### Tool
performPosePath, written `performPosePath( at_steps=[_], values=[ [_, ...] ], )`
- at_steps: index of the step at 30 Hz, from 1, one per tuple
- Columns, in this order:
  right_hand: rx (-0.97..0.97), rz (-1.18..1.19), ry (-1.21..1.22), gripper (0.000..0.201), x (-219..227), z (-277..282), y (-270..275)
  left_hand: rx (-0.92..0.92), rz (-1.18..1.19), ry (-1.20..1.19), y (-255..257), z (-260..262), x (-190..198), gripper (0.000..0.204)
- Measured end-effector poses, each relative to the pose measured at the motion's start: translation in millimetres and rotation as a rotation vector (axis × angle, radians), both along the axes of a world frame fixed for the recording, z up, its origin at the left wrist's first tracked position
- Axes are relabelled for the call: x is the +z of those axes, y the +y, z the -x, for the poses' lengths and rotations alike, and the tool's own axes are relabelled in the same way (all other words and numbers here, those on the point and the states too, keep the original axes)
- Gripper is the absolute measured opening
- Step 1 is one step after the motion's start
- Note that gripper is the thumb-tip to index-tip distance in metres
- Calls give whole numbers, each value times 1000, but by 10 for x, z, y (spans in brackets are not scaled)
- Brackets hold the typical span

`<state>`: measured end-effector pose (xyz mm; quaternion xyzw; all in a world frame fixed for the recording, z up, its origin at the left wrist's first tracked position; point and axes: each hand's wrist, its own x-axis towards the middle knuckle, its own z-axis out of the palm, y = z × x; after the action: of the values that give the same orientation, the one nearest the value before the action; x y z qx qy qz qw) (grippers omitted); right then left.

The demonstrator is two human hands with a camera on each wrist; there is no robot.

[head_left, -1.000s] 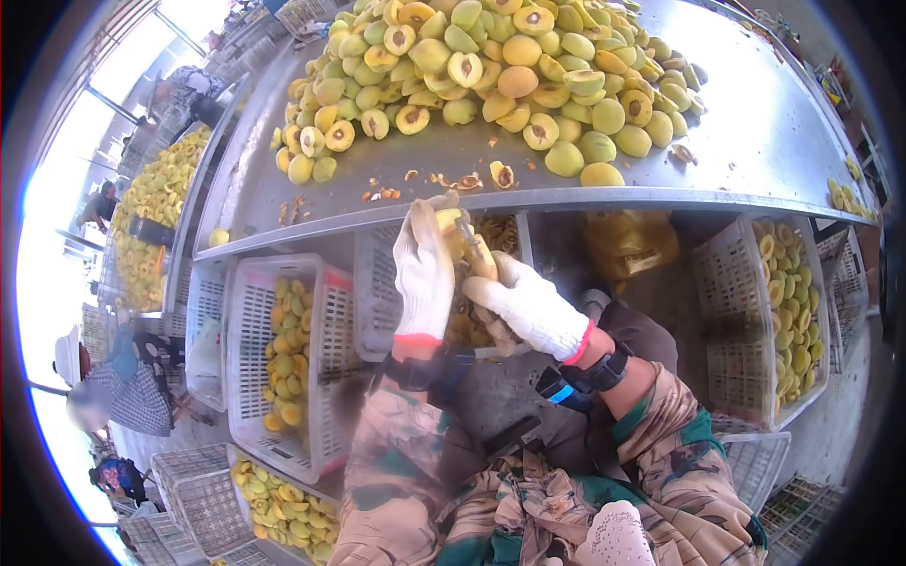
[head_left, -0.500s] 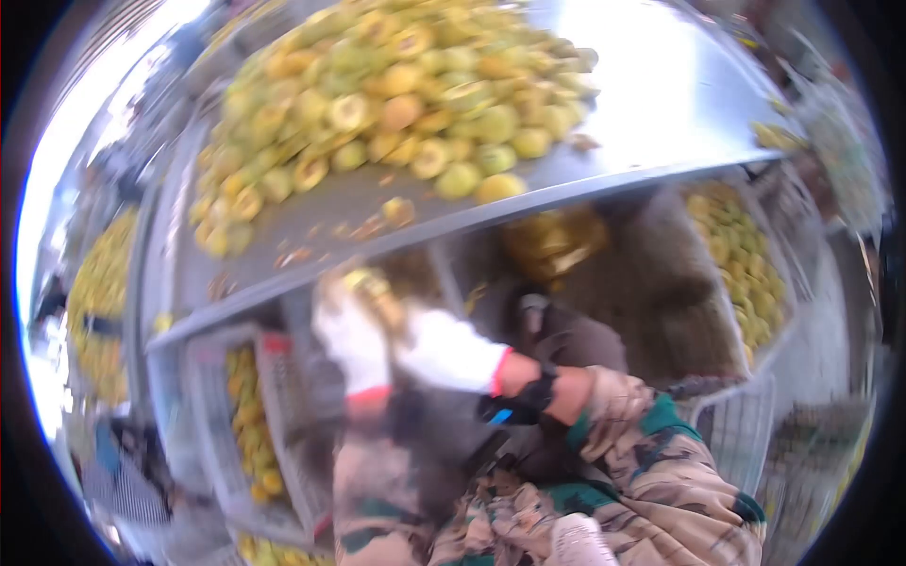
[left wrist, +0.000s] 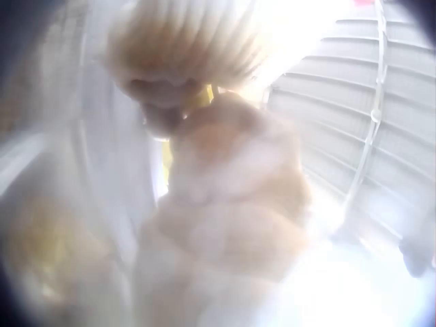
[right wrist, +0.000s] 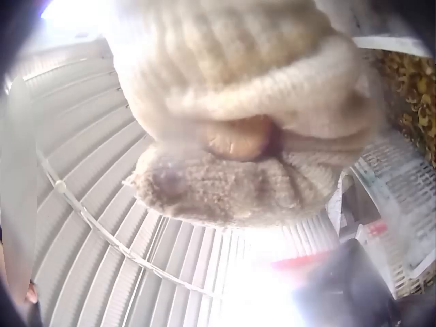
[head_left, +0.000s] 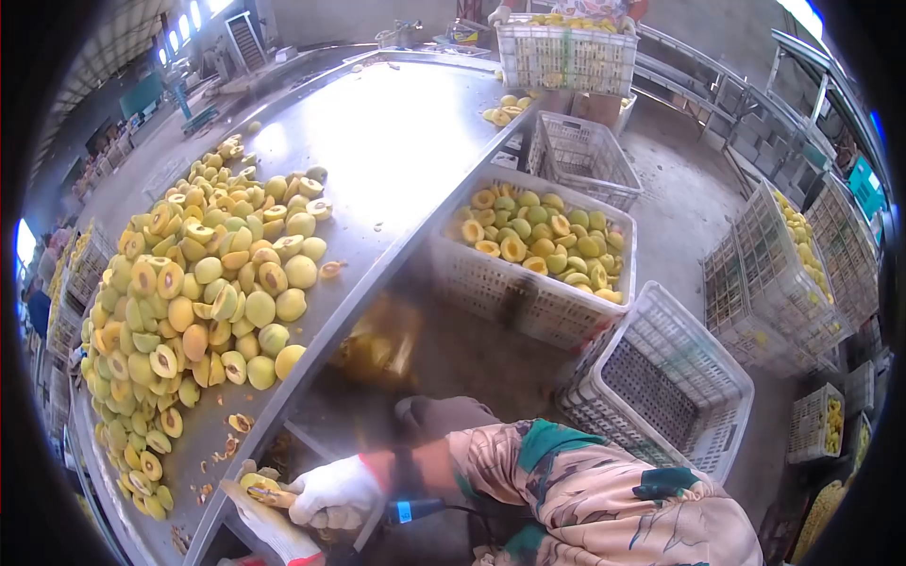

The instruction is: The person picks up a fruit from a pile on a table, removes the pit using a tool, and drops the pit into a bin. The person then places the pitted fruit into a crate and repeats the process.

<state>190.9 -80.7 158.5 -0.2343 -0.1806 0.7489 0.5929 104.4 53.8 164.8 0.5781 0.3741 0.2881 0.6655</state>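
Note:
My left hand, in a white knit glove, holds a yellow-green apricot near the table edge at the lower left of the head view. My right hand, gloved too, grips a small wooden-handled tool whose far end meets the fruit. The round end of the wooden handle pokes out between curled fingers in the right wrist view. In the left wrist view, blurred glove fabric hides most of the fruit.
A heap of apricots, many halved, covers part of the metal table. Right of it stand a full crate and a hollow white crate. Pit scraps lie along the table's edge. A person holds a loaded crate at the back.
The head view has swung to the right, so the table and hands now appear lower left and the crates on the right show. Both hands keep holding the apricot and tool.

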Motion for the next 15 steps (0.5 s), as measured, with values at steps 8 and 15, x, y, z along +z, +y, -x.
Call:
performPosePath(
  at_steps=[8, 15],
  values=[
    [-8, -22, 252, 18, 15, -87, 73, -68, 433, -425, 28, 159, 243, 50],
    [-169, 126, -220, 16, 378, -50, 71, -39, 298, -490, 315, 638, 94, 31]
  ],
)
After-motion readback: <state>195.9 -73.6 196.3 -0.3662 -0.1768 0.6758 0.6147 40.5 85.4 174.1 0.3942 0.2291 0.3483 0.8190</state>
